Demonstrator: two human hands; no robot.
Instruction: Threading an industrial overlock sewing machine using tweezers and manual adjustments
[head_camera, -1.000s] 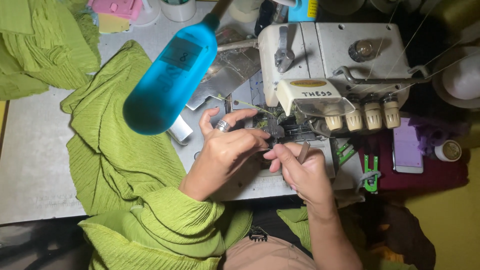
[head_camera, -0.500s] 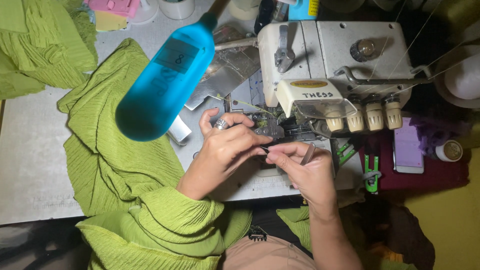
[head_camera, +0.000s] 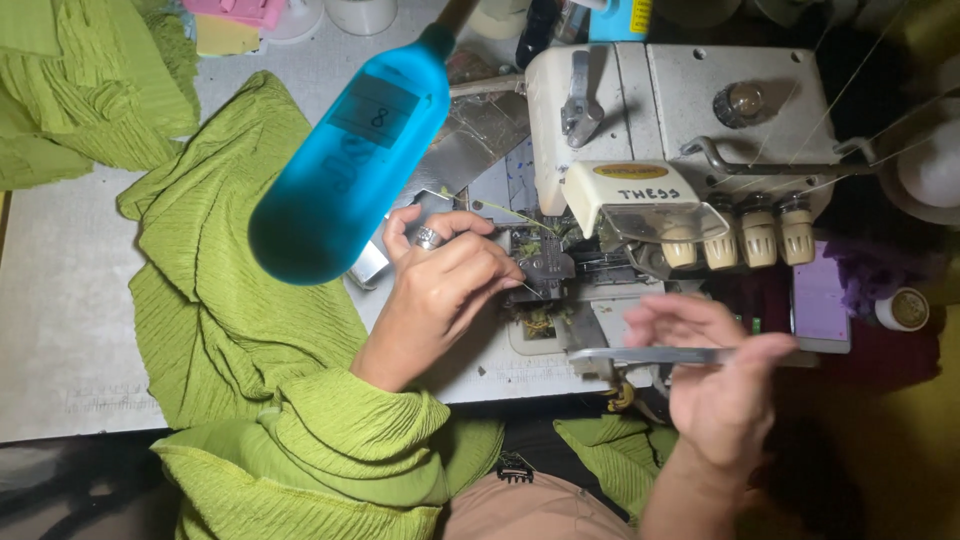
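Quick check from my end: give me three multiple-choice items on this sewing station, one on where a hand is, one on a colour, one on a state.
1. Where are the left hand's fingertips?
A. at the sewing machine's presser foot area
B. on the phone
C. on the folded cloth at far left

2. What colour is the fabric draped over the table?
A. red
B. green
C. white

3. What is the right hand doing?
A. lying flat on the table
B. gripping the blue lamp
C. raised, holding slim metal tweezers

Answers: 1 A, the fingers pinch right at the foot; 2 B, the ribbed cloth is bright green; 3 C, the tweezers lie across its fingers, clear of the machine.
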